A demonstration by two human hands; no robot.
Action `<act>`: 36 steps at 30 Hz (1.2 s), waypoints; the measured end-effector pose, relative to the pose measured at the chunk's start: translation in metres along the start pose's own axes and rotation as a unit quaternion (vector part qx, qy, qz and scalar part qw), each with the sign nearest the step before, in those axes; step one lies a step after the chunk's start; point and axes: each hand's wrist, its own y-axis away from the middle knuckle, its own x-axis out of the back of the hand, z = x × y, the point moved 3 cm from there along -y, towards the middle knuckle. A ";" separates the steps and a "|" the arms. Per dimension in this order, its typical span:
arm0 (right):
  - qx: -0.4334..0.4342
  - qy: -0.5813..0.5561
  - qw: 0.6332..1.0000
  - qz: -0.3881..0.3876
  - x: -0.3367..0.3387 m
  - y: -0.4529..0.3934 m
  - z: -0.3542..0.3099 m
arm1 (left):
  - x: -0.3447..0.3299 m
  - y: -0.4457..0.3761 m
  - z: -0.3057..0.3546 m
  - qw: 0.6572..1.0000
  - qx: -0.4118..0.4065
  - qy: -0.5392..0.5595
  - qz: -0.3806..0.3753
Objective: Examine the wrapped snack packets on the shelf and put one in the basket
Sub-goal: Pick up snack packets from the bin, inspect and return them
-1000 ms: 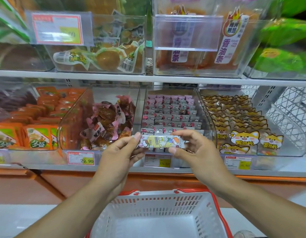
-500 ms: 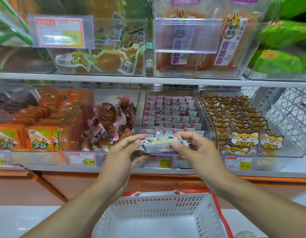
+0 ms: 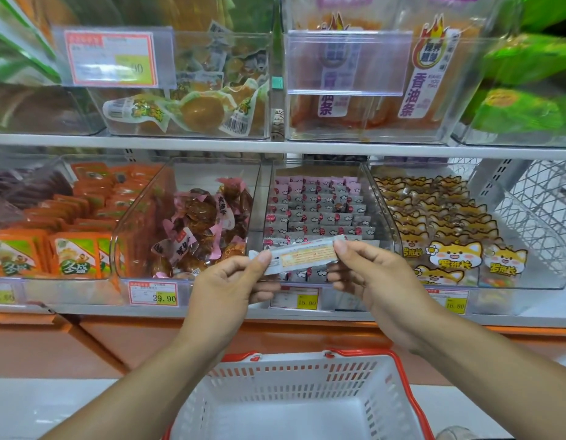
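Held packet [image 3: 299, 256]: 1 long, narrow wrapped snack; pale wrapper, side facing up shows an orange-yellow panel of fine print; near level, right end slightly higher; pinched at both ends, in front of the shelf bin.
Packets on shelf [image 3: 319, 214]: neat rows in a clear bin; pink and grey wrappers.
Basket [image 3: 383, 404]: white slotted walls, red rim; below the held packet, nothing visible inside.

Bright, even light falls from overhead, with soft, faint shadows. Glare streaks the clear bin [image 3: 348, 61] fronts on the upper shelf [image 3: 275, 147]. Wide-angle distortion bends the edges, and the far left and right corners blur.
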 end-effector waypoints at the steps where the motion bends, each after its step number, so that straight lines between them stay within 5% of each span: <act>1: -0.012 -0.016 1.000 0.012 0.002 -0.001 0.000 | -0.001 0.000 0.001 1.000 -0.002 0.004 -0.007; 16: -0.125 -0.079 0.988 0.031 0.004 -0.005 0.006 | -0.002 -0.007 -0.005 0.999 -0.002 -0.024 0.037; 22: -0.066 -0.038 0.997 -0.027 0.006 -0.005 0.000 | -0.004 -0.008 -0.003 0.994 0.052 0.096 0.027; 27: 0.039 0.178 0.979 -0.091 0.002 0.004 -0.004 | -0.007 -0.005 -0.006 0.984 0.106 0.146 -0.002; 36: -0.007 0.048 0.997 -0.054 0.000 0.003 -0.003 | -0.010 -0.001 -0.001 0.988 0.059 0.137 -0.048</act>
